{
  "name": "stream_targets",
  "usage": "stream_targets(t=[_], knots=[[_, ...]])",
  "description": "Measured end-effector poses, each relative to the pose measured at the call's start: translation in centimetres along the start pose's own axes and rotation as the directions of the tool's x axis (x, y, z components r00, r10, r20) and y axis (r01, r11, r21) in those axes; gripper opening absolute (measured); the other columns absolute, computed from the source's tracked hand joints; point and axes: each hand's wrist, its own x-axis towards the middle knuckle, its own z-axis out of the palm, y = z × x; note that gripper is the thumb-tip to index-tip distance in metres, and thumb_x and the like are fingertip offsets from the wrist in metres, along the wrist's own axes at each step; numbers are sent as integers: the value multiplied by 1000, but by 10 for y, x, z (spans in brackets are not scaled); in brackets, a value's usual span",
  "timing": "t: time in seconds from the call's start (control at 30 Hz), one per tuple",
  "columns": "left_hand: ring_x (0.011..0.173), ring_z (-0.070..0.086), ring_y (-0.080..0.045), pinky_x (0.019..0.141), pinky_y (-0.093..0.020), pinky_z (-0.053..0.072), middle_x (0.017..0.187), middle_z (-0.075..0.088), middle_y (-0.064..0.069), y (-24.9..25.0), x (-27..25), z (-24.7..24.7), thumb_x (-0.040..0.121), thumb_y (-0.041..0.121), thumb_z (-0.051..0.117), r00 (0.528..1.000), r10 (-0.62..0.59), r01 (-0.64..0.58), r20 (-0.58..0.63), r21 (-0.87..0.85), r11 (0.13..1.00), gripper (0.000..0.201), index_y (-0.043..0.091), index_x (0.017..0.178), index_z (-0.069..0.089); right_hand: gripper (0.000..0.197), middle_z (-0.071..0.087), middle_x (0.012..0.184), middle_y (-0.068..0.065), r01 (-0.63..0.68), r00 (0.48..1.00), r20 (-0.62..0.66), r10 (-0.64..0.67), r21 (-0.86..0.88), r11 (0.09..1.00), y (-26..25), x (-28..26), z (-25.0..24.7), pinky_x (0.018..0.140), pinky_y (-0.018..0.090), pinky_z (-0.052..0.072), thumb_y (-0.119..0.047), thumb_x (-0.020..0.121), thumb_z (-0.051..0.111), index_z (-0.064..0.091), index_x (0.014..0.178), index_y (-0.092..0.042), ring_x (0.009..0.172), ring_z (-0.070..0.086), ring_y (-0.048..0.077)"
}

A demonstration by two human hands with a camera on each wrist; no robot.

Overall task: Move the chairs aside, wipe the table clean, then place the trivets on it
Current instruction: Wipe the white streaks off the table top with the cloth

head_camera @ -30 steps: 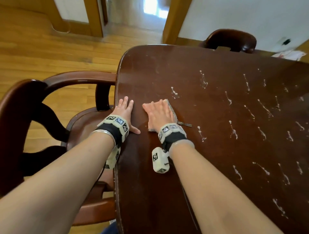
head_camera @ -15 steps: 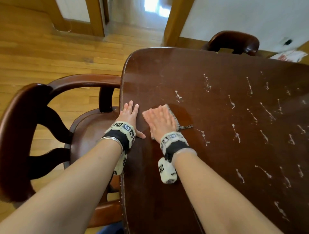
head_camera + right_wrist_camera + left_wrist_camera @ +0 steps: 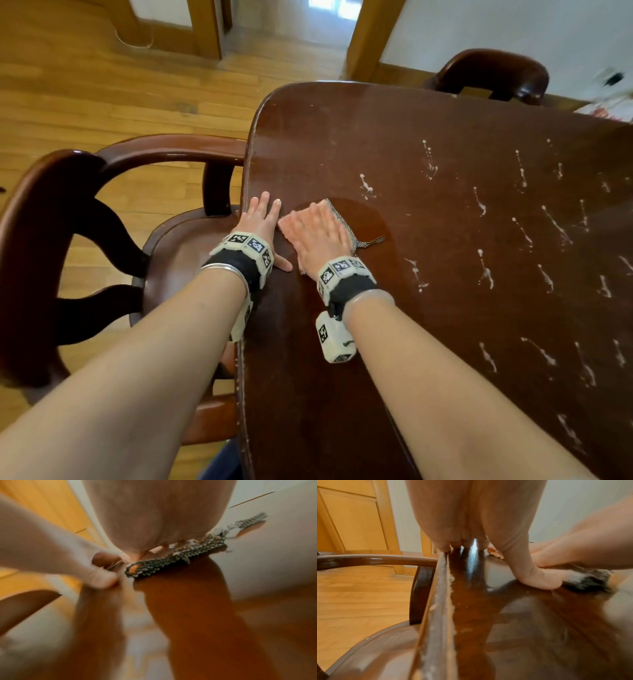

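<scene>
The dark wooden table point(image 3: 376, 137) carries several white streaks point(image 3: 483, 267) over its right half. My right hand point(image 3: 318, 236) lies flat on a pink cloth with a grey mesh edge point(image 3: 342, 222), pressing it to the tabletop near the left edge; a dark wet patch point(image 3: 370, 219) shows just right of it. In the right wrist view the palm point(image 3: 154, 513) covers most of the cloth point(image 3: 180, 555). My left hand point(image 3: 262, 222) rests flat on the table's left rim, its thumb almost touching the cloth. An armchair point(image 3: 51, 205) stands against that edge.
A second dark chair point(image 3: 493, 73) stands at the far end of the table. White paper with red marks point(image 3: 613, 106) lies at the far right corner. Wooden floor point(image 3: 102, 85) and a doorway lie beyond. White crumbs line the table rim point(image 3: 440, 601).
My right hand has slid the cloth a little left, closing the gap to my left hand and leaving a wet patch on its right. The left hand stays on the rim.
</scene>
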Motion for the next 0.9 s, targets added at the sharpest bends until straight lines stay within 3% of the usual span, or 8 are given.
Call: stream_targets(t=[0.1,0.2,0.3,0.43,0.6,0.67,0.8,0.9], knots=[[145,-15,-26,118,-39,2,156,-22,-7,0,-1,0,61,51,82,1000,-10,10,9,-12,1000,135,15,150,-12,57,-25,157,-7,79,997,31,-76,-95,992,27,-28,8,120,39,-9,-33,105,21,-13,150,-38,145,-25,16],[145,-17,-25,119,-39,2,156,-24,-5,0,-1,0,59,50,84,1000,-15,16,16,-34,999,137,17,150,-13,59,-28,157,-5,-53,994,92,57,-52,997,58,-25,-6,119,38,-9,-33,105,21,-18,148,-39,144,-26,17],[145,-17,-25,118,-39,1,156,-24,-5,-1,-1,0,60,50,83,1000,-16,16,13,-41,999,136,17,150,-14,62,-27,158,-1,-156,985,73,155,9,988,47,-1,-16,120,43,-7,-30,104,24,-17,149,-38,144,-25,22],[145,-15,-26,118,-39,2,157,-22,-8,0,-1,-1,62,49,83,1000,-12,12,7,-29,1000,134,14,150,-12,79,-25,158,1,77,997,12,-77,-84,993,-1,0,-7,120,47,-5,-22,97,44,-12,151,-36,145,-25,25],[146,-15,-24,118,-38,1,157,-22,-6,2,-4,-1,62,47,83,1000,-22,22,4,-45,999,134,16,150,-12,57,-23,159,-5,170,985,44,-165,-152,974,28,-38,9,118,36,-10,-33,105,22,-12,150,-39,146,-22,18],[145,-16,-24,118,-38,2,157,-22,-5,2,-5,-2,61,47,84,1000,-26,26,7,-53,998,134,16,150,-12,57,-24,158,-6,145,988,77,-135,-153,978,40,-31,3,118,36,-10,-33,105,20,-14,150,-39,145,-22,17],[146,-15,-24,118,-40,3,157,-22,-5,2,-3,-1,61,46,84,999,-37,37,6,-52,998,134,17,151,-12,62,-26,158,-3,-34,997,67,36,-24,999,26,-3,-10,120,44,-5,-27,103,24,-15,149,-41,145,-23,21],[146,-14,-24,118,-39,3,157,-21,-6,2,-3,0,62,47,83,999,-33,34,9,-38,999,133,16,150,-12,72,-27,158,-3,65,997,43,-62,-66,996,14,-18,0,120,45,-5,-22,100,35,-16,149,-40,145,-24,22]])
